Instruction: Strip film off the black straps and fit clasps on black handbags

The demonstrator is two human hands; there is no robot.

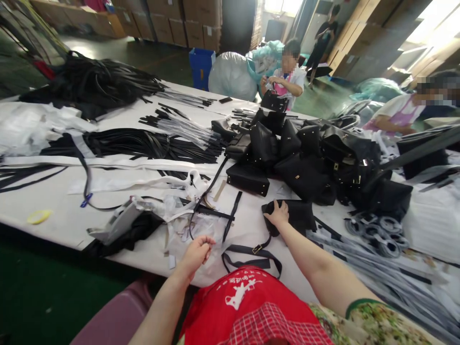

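Note:
My right hand (278, 214) lies over the left end of a black handbag (300, 214) on the table, with its fingers bent around the bag's edge. My left hand (201, 251) is closed, its fingertips curled together above the table's near edge. Anything inside that hand is too small or hidden to make out. Between my hands lies a black strap with a gold buckle (257, 249). A thin black strap (208, 191) runs up from beside my left hand toward the bag pile. Clear plastic wrapping (179, 225) lies just beyond my left hand.
Black handbags (296, 175) are heaped ahead of me. Bundled black straps (143, 143) cover the left and far table (57, 196). Rolled grey strips (384, 235) lie at right. A yellow tape ring (39, 217) sits at left. Co-workers (287, 79) are across and to the right.

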